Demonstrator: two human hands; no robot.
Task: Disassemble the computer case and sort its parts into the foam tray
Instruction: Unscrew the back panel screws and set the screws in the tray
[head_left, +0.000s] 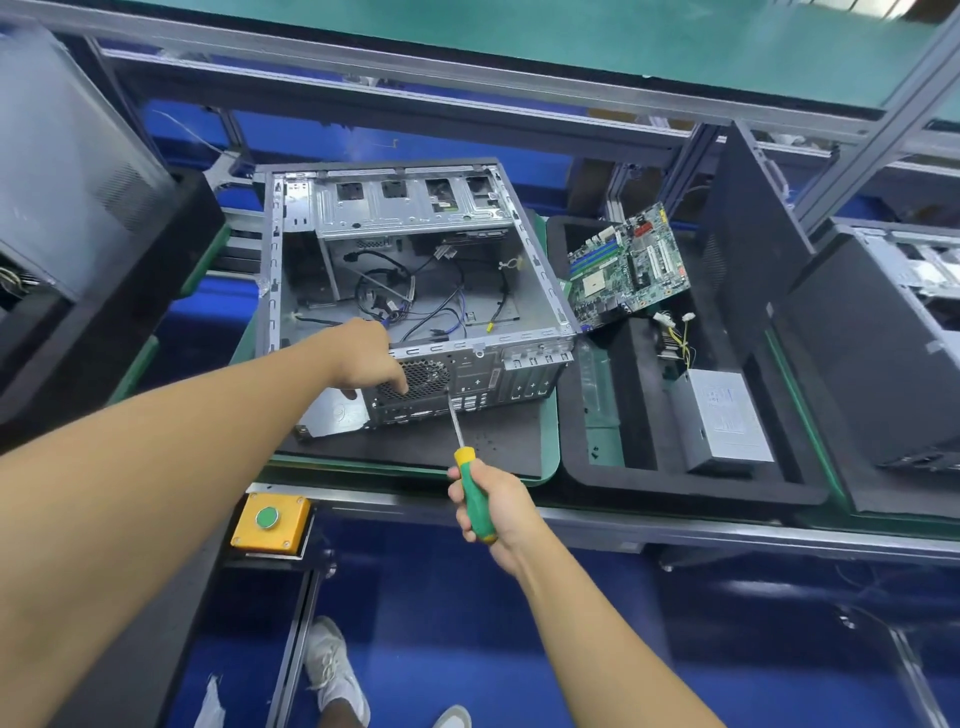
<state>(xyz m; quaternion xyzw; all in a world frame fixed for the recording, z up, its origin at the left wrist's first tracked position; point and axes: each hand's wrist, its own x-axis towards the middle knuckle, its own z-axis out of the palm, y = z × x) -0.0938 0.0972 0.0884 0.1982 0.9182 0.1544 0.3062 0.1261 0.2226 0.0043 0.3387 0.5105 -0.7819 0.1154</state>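
The left hand (369, 364) is laid over the rear top rim of the computer case (483, 291), just left of the frame's centre. Its fingers are bent downward with the tips pressed to the fan grille (421, 376). No grasp around anything is seen, and whether something small is pinched cannot be told. The right hand (480, 499), lower centre, is wrapped tightly around the green and yellow handle of a screwdriver (470, 483). Its shaft is pointed up, with the tip set against the rear panel beside the grille.

The case is lying on its side on a dark mat in the middle of the frame, open side up, with loose cables (415, 296) left inside. The foam tray (649, 486) is placed directly to its right, and a motherboard (628, 265) and a power supply (722, 415) are already held in it.

The case is judged to be a stiff sheet-steel shell, fairly light now that it is nearly gutted, but bulky. Its smooth metal is likely to slide on the mat under a push from the driver, so it is best braced. Its stamped edges are probably sharp, so the folded rims or the rear frame are the preferred places to hold it. The cables are limp and are best not pulled.
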